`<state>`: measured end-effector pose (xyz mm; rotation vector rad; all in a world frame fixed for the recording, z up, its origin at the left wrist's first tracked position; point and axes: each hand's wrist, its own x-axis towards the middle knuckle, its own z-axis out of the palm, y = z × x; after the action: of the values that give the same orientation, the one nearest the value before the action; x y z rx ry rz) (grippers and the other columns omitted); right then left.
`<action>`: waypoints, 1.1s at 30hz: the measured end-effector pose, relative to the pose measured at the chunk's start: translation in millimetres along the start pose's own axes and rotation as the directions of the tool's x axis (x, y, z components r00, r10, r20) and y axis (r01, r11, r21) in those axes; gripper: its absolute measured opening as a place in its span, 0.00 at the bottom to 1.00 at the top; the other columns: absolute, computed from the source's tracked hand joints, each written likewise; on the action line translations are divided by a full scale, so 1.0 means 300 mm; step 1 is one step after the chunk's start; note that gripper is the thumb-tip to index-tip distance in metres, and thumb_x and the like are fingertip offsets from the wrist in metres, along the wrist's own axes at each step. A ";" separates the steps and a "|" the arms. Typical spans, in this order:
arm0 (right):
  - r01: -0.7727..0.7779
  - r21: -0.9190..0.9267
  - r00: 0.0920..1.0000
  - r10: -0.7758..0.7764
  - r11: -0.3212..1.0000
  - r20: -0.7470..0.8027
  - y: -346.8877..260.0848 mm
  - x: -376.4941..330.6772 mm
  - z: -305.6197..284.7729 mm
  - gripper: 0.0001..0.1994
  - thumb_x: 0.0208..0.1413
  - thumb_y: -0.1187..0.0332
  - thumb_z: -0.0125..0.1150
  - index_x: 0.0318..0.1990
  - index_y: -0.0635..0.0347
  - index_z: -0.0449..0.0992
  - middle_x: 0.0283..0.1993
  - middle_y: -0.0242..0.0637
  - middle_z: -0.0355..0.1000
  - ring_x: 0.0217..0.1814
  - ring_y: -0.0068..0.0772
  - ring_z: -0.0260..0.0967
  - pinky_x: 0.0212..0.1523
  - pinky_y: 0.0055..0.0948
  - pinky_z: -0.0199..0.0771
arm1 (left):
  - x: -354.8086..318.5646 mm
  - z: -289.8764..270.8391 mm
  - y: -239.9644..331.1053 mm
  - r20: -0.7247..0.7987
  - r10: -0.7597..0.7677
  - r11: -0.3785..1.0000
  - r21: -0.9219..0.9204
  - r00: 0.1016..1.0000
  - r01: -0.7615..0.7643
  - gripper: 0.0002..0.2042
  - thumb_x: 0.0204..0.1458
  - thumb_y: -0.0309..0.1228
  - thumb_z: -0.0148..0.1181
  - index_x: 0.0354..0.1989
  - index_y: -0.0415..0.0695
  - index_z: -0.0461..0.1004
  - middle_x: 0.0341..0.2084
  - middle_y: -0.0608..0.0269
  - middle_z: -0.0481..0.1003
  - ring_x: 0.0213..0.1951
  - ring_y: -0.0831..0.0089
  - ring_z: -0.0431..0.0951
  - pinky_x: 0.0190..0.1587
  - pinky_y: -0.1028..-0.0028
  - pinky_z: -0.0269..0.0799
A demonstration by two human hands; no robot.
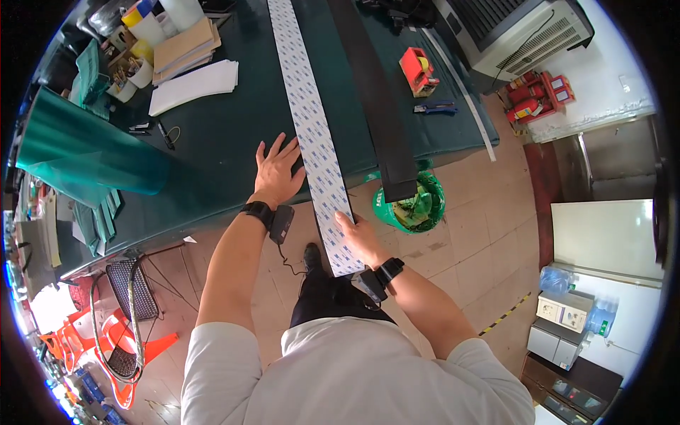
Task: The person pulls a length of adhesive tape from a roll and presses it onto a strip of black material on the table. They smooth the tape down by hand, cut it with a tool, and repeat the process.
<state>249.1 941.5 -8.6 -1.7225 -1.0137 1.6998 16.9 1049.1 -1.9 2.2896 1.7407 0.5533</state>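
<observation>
A long flat strip [322, 152] with a white backing covered in small blue printed marks runs from the far edge of view toward me, its near end hanging past the table edge. My right hand [363, 241] grips it near that end, thumb on top and the other fingers hidden beneath. Flat on the green table [234, 152], my left hand [278, 172] spreads its fingers, the tips beside the strip's left edge. To the right lies a wide black strip [379, 106], its near end also overhanging the table.
A green bin [425, 205] with refuse stands below the black strip's end. On the table are a red tape dispenser [419, 73], a blue utility knife [435, 108], white sheets [195, 88] and a green film roll [92, 145]. An orange chair [117, 326] stands at lower left.
</observation>
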 end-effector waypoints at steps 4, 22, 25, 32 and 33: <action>0.036 0.037 0.999 -0.036 0.999 -0.009 0.025 0.018 -0.004 0.27 0.62 0.50 0.61 0.55 0.69 0.74 0.47 0.42 0.80 0.46 0.31 0.78 0.45 0.31 0.75 | 0.003 -0.006 0.011 0.036 -0.007 1.000 -0.004 0.999 0.007 0.28 0.53 0.35 0.60 0.65 0.51 0.69 0.68 0.65 0.64 0.72 0.59 0.54 0.71 0.41 0.38; 0.050 0.025 0.998 -0.050 0.998 -0.034 0.135 0.094 -0.014 0.26 0.64 0.54 0.61 0.56 0.72 0.72 0.48 0.38 0.77 0.46 0.23 0.73 0.47 0.26 0.72 | 0.002 -0.007 0.015 -0.003 -0.010 1.000 -0.027 1.000 0.010 0.26 0.53 0.35 0.60 0.63 0.51 0.70 0.66 0.64 0.66 0.72 0.58 0.56 0.71 0.40 0.39; 0.106 -0.018 0.992 -0.107 0.994 -0.062 0.149 0.105 -0.010 0.30 0.60 0.44 0.58 0.56 0.63 0.75 0.45 0.48 0.80 0.47 0.44 0.79 0.47 0.37 0.76 | 0.002 -0.007 0.013 -0.008 -0.008 1.000 -0.028 1.000 0.008 0.27 0.52 0.35 0.60 0.64 0.50 0.70 0.66 0.64 0.66 0.71 0.58 0.56 0.71 0.41 0.39; 0.074 -0.107 0.994 -0.083 0.991 -0.075 0.121 0.086 -0.003 0.30 0.61 0.45 0.58 0.56 0.64 0.75 0.44 0.47 0.80 0.47 0.43 0.79 0.47 0.37 0.76 | -0.003 -0.001 0.008 -0.016 -0.013 1.000 0.002 1.000 0.013 0.30 0.51 0.36 0.61 0.65 0.48 0.67 0.66 0.66 0.65 0.72 0.60 0.55 0.72 0.43 0.38; 0.077 -0.094 0.993 -0.084 0.993 -0.080 0.123 0.087 -0.004 0.30 0.61 0.45 0.57 0.56 0.64 0.75 0.44 0.47 0.80 0.46 0.43 0.79 0.47 0.37 0.76 | -0.004 0.000 0.011 -0.019 -0.014 1.000 -0.008 1.000 0.014 0.30 0.50 0.36 0.61 0.66 0.47 0.67 0.66 0.65 0.65 0.72 0.60 0.55 0.72 0.43 0.38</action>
<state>254.2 940.7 -53.6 -1.7693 -1.1219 1.5397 19.5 1047.2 -0.7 2.2724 1.7596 0.5804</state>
